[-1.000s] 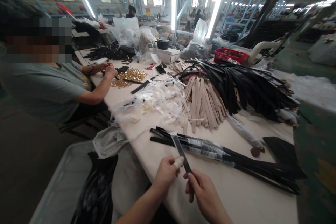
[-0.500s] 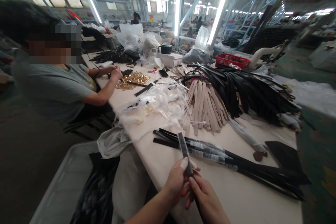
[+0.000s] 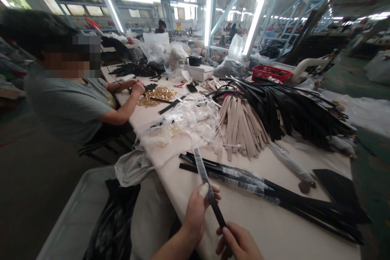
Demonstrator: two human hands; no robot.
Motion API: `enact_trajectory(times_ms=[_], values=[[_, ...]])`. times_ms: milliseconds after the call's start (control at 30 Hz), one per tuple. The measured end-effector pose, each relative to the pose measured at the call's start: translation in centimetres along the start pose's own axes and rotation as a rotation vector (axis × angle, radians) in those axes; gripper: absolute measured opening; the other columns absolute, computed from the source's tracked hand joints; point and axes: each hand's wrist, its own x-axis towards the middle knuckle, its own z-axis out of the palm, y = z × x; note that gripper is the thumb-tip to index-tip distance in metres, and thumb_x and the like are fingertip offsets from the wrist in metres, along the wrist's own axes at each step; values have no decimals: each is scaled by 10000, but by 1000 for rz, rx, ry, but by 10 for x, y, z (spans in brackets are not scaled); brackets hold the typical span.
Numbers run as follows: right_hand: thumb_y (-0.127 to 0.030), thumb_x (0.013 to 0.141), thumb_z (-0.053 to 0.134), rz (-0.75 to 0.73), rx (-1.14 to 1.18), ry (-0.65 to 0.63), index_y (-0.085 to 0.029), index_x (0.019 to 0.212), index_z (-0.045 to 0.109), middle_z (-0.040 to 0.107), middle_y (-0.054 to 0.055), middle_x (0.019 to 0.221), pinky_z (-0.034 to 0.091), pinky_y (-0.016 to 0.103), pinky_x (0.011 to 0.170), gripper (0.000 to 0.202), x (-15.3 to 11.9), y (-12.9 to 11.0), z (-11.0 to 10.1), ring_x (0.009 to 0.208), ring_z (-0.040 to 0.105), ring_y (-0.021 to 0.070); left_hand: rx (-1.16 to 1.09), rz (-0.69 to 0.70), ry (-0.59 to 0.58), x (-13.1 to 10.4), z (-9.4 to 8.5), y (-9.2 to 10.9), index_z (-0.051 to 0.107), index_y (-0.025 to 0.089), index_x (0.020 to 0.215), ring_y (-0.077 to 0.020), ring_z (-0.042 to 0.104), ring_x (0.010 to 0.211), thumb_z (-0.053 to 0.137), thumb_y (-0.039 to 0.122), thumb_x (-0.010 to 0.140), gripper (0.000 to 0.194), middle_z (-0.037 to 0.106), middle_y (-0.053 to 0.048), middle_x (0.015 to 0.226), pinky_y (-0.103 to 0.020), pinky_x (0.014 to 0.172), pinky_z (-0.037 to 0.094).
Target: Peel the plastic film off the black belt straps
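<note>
A flat black strap (image 3: 216,211) is stretched between my two hands above the near edge of the table. Its far end has a shiny, clear plastic-like covering. My left hand (image 3: 198,207) pinches the strap around its middle, with a pale cover on the thumb tip. Lower down, my right hand (image 3: 239,241) grips the same strap between thumb and fingers. Just beyond my hands lies a bundle of black straps (image 3: 252,178), partly wrapped in clear plastic.
A co-worker (image 3: 73,89) sits at left by a pile of gold metal pieces (image 3: 164,94). Crumpled clear plastic (image 3: 191,120), beige strips (image 3: 239,130) and a heap of black straps (image 3: 283,105) cover the table's middle. A bin (image 3: 71,215) stands at lower left.
My hands were close together and are now apart, the right one lower along the strap. The strap's far end has swung left. The view has shifted slightly.
</note>
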Motion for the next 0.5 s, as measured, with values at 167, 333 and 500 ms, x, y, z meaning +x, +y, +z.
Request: enact_trajectory(times_ms=[167,333,500], values=[[-787,895,269,-19,-17,9,-169,872,612,723,100,660,493,259,507,707,3,9,-3,538,684,207,5,-89,-21,-8,3,-22,678,150,911,-157,604,542,631,578,823,439,661,-58,689,-270,528,491],[-783,882,341,-48,-53,16,-160,957,641,742,106,771,523,265,559,696,4,8,-4,612,709,218,-23,-195,-72,-20,7,-36,648,143,945,-117,512,426,597,599,827,475,608,-15,609,-213,383,345],[-810,875,263,2,-85,16,-160,901,647,733,119,696,493,269,558,755,3,18,-6,605,683,221,-42,-126,36,-22,9,-33,677,128,924,-172,648,654,663,545,808,433,702,-98,839,-259,569,477]])
